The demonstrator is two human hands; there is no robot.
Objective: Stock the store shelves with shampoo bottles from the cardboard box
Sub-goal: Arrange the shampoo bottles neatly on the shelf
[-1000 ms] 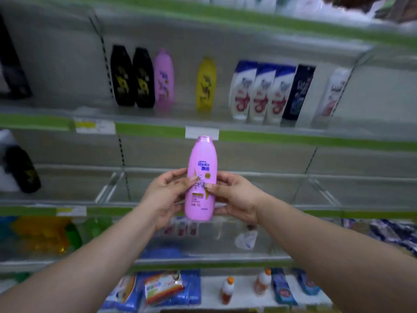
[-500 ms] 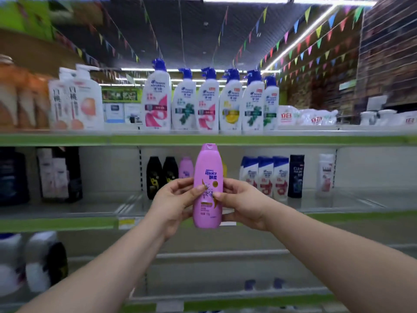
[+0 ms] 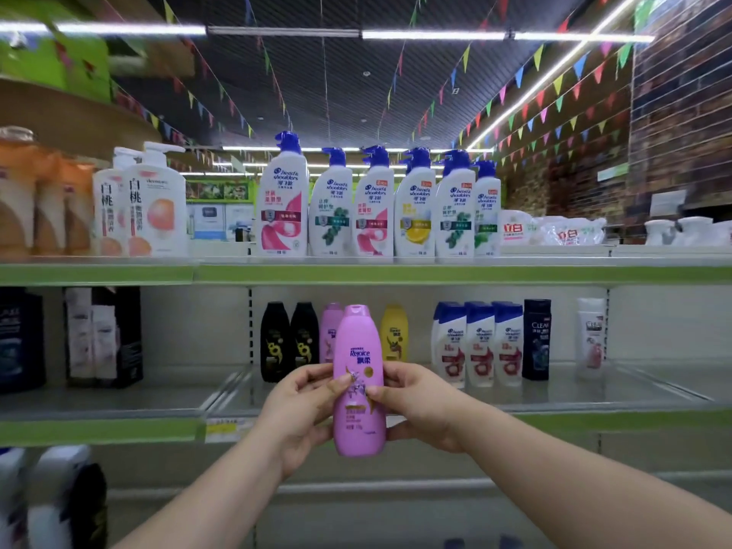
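Between the fingers (image 3: 313, 380) the pink bottle (image 3: 357, 350) is smooth plastic with a soft sheen, and its printed label is a little glossier. Behind the fingers, the shelf (image 3: 594, 392) looks like matt painted metal. Above them stand white pump bottles (image 3: 372, 215) of glossy plastic.

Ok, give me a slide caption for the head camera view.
Left hand and right hand hold a pink Rejoice bottle upright before the shampoo shelf.

- A dark slatted ceiling (image 3: 336, 93) fills the upper centre of the frame.
- White tube lights (image 3: 431, 35) run across the top, and another line slants through the upper right.
- Coloured pennant flags (image 3: 538, 58) hang on strings below the ceiling.
- A dark brick wall (image 3: 681, 112) stands at the right.
- Two green-edged shelves cross the frame: the upper shelf (image 3: 435, 274) at mid-height, the lower shelf (image 3: 99, 431) beneath it.
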